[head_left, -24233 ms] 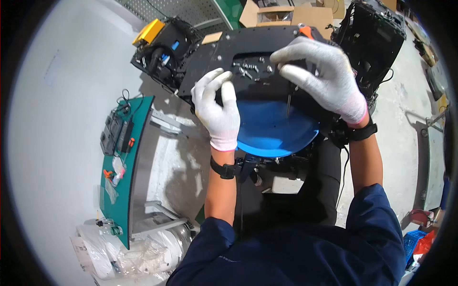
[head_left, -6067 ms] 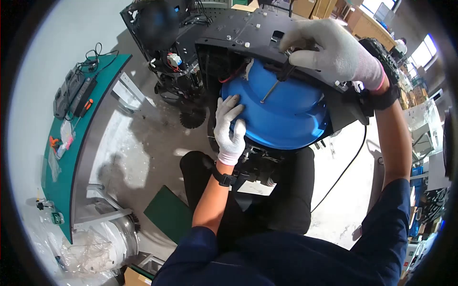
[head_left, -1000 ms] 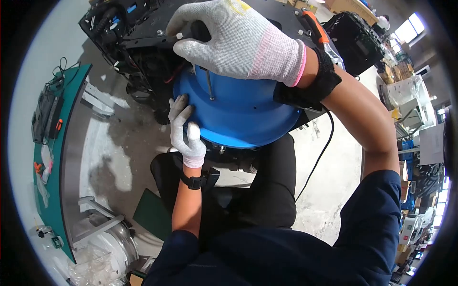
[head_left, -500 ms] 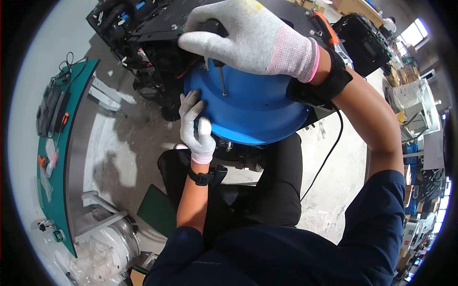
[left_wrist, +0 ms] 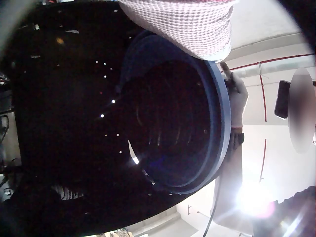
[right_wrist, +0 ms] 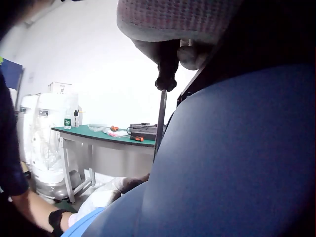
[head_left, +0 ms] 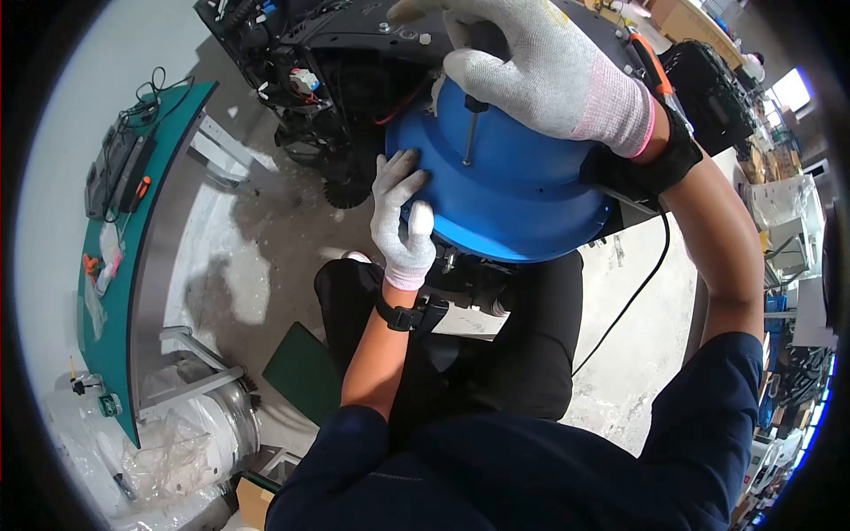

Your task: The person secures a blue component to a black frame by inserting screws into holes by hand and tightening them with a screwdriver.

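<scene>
In the head view my gloved right hand (head_left: 540,75) holds a screwdriver (head_left: 471,134) by its black handle under the palm. Its metal shaft points down over the blue bowl-shaped part (head_left: 522,199). The index finger reaches out past two bolts (head_left: 425,38) standing on the black panel (head_left: 354,31); the thumb is apart from them. My gloved left hand (head_left: 403,221) rests its fingers on the bowl's left rim, thumb spread. The right wrist view shows the screwdriver (right_wrist: 162,113) hanging from the glove beside the blue surface (right_wrist: 237,148). From the left wrist, the bowl's blue rim (left_wrist: 223,113) shows, its underside dark.
An orange-handled tool (head_left: 651,60) lies on the panel by my right wrist. To the left stands a green-topped table (head_left: 159,195) with chargers and cables. A black cable (head_left: 630,305) trails across the floor at right; a green board (head_left: 303,372) lies near my legs.
A second ago my right thumb and finger were around one bolt; now the finger is stretched out and the bolt shows free. The head view has shifted. My left hand stays at the rim.
</scene>
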`<state>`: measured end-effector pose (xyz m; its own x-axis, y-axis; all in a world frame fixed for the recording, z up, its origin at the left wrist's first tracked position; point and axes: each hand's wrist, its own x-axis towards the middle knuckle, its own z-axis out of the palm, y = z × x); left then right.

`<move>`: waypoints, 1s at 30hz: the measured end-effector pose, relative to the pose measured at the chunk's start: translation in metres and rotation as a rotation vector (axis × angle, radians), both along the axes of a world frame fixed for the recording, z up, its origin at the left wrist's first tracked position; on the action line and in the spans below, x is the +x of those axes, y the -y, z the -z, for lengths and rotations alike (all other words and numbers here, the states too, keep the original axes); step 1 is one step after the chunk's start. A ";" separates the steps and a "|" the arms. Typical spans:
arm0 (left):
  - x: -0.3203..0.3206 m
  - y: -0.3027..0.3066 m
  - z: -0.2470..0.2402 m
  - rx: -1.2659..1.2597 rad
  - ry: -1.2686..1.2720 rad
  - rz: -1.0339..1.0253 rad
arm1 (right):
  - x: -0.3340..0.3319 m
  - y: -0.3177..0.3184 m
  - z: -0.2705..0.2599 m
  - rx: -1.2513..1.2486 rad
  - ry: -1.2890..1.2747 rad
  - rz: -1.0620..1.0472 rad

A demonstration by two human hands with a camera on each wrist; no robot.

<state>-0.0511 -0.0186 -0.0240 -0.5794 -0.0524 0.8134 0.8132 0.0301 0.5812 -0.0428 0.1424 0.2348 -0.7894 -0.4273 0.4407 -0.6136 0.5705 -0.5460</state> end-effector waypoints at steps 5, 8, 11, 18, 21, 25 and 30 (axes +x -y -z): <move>0.000 0.000 -0.001 -0.004 -0.008 -0.001 | -0.009 -0.005 -0.003 0.197 0.098 -0.010; 0.001 0.000 -0.002 -0.007 -0.007 0.002 | 0.000 0.011 -0.004 0.104 0.163 0.101; 0.000 -0.001 -0.003 -0.006 -0.004 0.006 | 0.010 -0.002 -0.014 0.274 -0.042 -0.049; 0.002 0.001 0.000 -0.028 0.005 -0.010 | -0.021 -0.006 0.022 0.013 -0.222 -0.083; 0.001 -0.001 0.001 -0.021 0.005 -0.017 | -0.014 -0.006 0.016 0.019 -0.121 -0.043; 0.002 0.001 -0.001 -0.035 0.001 -0.039 | 0.000 0.004 -0.002 0.085 0.002 0.016; 0.001 0.001 0.001 -0.038 -0.009 -0.040 | -0.009 -0.002 0.005 0.070 -0.068 -0.095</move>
<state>-0.0502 -0.0196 -0.0248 -0.5702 -0.0442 0.8203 0.8160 0.0849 0.5718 -0.0518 0.1448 0.2298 -0.7131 -0.5302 0.4586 -0.7010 0.5431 -0.4623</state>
